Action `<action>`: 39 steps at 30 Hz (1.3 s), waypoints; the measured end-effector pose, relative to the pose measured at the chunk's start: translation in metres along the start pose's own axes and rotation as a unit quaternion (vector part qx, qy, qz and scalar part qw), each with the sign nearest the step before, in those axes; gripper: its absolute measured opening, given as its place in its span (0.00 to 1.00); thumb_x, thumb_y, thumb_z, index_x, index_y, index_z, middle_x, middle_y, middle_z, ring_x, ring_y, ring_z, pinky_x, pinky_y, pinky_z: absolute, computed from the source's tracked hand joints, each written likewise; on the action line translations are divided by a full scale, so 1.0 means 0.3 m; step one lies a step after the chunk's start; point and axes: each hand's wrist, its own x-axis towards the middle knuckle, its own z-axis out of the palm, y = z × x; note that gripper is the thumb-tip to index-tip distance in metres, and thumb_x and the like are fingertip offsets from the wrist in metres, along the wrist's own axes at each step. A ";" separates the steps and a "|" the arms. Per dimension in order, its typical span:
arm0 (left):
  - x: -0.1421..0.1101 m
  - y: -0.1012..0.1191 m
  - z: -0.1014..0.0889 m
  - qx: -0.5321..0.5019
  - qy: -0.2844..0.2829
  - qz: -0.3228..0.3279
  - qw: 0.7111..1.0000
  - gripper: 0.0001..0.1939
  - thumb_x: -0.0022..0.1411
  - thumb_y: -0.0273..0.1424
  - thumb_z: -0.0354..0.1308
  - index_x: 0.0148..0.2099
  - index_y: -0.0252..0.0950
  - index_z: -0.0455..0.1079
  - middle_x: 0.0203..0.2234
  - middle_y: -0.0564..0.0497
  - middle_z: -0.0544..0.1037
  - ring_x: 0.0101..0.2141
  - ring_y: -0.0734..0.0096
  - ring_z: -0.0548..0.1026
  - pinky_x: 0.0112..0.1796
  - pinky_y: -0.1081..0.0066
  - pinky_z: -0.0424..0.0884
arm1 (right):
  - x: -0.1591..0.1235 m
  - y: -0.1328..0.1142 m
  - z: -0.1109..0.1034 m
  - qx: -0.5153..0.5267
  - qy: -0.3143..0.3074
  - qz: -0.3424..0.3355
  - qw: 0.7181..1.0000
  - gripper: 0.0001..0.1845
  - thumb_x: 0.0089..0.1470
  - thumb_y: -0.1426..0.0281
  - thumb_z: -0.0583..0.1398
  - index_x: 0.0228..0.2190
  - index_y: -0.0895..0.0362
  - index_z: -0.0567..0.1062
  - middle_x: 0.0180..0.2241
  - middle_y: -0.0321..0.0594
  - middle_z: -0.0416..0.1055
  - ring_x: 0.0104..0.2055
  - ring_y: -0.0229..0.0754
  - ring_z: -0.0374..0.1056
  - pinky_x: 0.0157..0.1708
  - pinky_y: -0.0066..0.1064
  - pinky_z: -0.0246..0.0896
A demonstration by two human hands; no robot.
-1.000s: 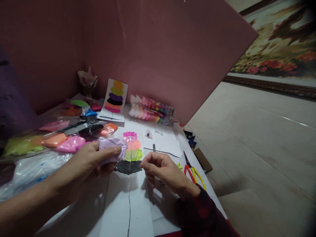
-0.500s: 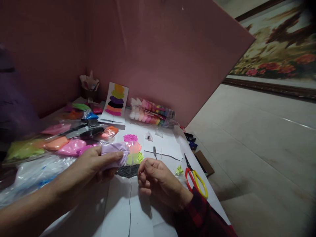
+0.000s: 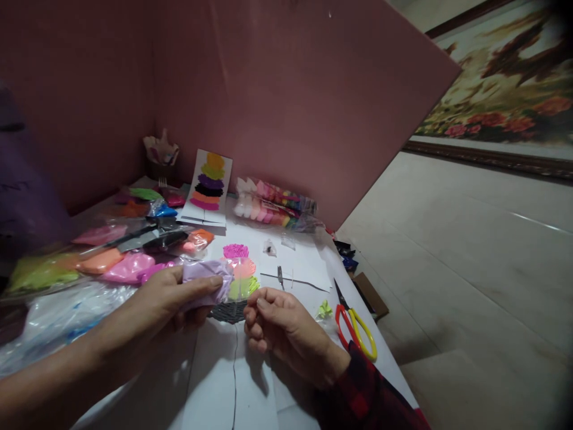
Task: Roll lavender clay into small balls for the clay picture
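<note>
My left hand point(image 3: 188, 292) is closed around a clear packet of lavender modelling clay point(image 3: 203, 279), thumb on top. The packet's clear edge reaches over the paper toward my right hand point(image 3: 282, 325). There the fingers are curled, thumb against fingertips; whether anything is pinched between them I cannot make out. Beneath both hands lies a white sheet point(image 3: 215, 382) with bands of clay: magenta point(image 3: 236, 251), peach point(image 3: 247, 267), yellow-green point(image 3: 253, 284) and textured black point(image 3: 228, 312). From the black band a thin dark line point(image 3: 235, 370) runs down the sheet.
Packets of coloured clay point(image 3: 129, 267) crowd the left side. A picture card point(image 3: 207, 188) leans at the back beside a bag of clay sticks point(image 3: 273, 203). Scissors point(image 3: 356, 331) lie at the right edge, near a scrap of green clay point(image 3: 324, 309). A fork point(image 3: 280, 276) rests on paper.
My right hand has shifted very slightly to the left. My left hand keeps its hold on the lavender clay packet, almost still.
</note>
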 end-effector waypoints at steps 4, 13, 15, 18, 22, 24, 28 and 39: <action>0.005 -0.006 -0.006 0.018 0.003 0.007 1.000 0.16 0.50 0.41 0.65 0.24 0.35 0.66 0.14 0.57 0.65 0.18 0.78 0.56 0.19 0.77 0.49 | 0.002 0.000 -0.009 -0.008 0.012 0.007 1.000 0.14 0.54 0.64 0.62 0.34 0.65 0.73 0.26 0.39 0.68 0.22 0.30 0.63 0.20 0.20 0.58; 0.004 -0.010 -0.007 0.025 0.003 0.011 1.000 0.16 0.50 0.41 0.64 0.23 0.36 0.66 0.14 0.56 0.65 0.17 0.78 0.57 0.19 0.76 0.47 | 0.004 -0.003 -0.021 -0.012 0.019 0.011 1.000 0.17 0.52 0.62 0.63 0.35 0.65 0.76 0.22 0.36 0.68 0.18 0.29 0.61 0.15 0.19 0.54; 0.005 -0.010 -0.006 0.013 0.001 0.010 1.000 0.16 0.49 0.41 0.65 0.24 0.36 0.66 0.15 0.56 0.65 0.18 0.78 0.57 0.19 0.76 0.46 | 0.002 -0.004 -0.021 -0.020 0.018 0.007 1.000 0.18 0.50 0.60 0.65 0.34 0.64 0.76 0.20 0.34 0.68 0.16 0.29 0.59 0.13 0.19 0.50; 0.003 -0.006 -0.002 0.015 0.001 0.002 1.000 0.17 0.49 0.42 0.65 0.24 0.35 0.66 0.14 0.56 0.65 0.17 0.78 0.56 0.19 0.76 0.45 | -0.001 -0.005 -0.017 -0.040 0.014 -0.007 0.999 0.22 0.48 0.54 0.64 0.30 0.62 0.75 0.15 0.30 0.64 0.12 0.27 0.52 0.10 0.19 0.42; -0.005 0.002 0.005 0.023 0.006 -0.001 1.000 0.17 0.48 0.41 0.65 0.22 0.35 0.65 0.12 0.57 0.63 0.17 0.79 0.55 0.19 0.77 0.45 | -0.003 -0.004 -0.012 -0.058 0.013 -0.009 0.998 0.27 0.50 0.48 0.59 0.25 0.62 0.74 0.09 0.26 0.57 0.09 0.25 0.42 0.09 0.19 0.35; -0.007 0.003 0.006 0.018 0.002 0.005 1.000 0.17 0.49 0.41 0.65 0.22 0.35 0.65 0.13 0.57 0.64 0.17 0.78 0.56 0.19 0.77 0.47 | -0.004 -0.003 -0.012 -0.054 0.013 -0.011 0.998 0.28 0.52 0.48 0.58 0.24 0.63 0.74 0.08 0.26 0.55 0.09 0.25 0.40 0.10 0.19 0.35; -0.002 -0.003 0.004 0.007 0.001 0.009 1.000 0.15 0.50 0.39 0.65 0.24 0.35 0.65 0.14 0.57 0.65 0.17 0.78 0.57 0.19 0.77 0.49 | -0.002 -0.002 -0.017 -0.038 0.028 -0.020 0.999 0.18 0.51 0.57 0.63 0.30 0.62 0.74 0.15 0.29 0.63 0.12 0.26 0.49 0.10 0.18 0.40; 0.002 -0.013 -0.004 0.035 0.003 0.020 0.999 0.17 0.52 0.41 0.63 0.24 0.35 0.64 0.15 0.57 0.63 0.18 0.78 0.55 0.20 0.75 0.47 | -0.003 -0.002 -0.004 -0.010 0.060 -0.023 0.998 0.20 0.47 0.56 0.66 0.28 0.62 0.73 0.19 0.30 0.64 0.15 0.25 0.50 0.12 0.18 0.45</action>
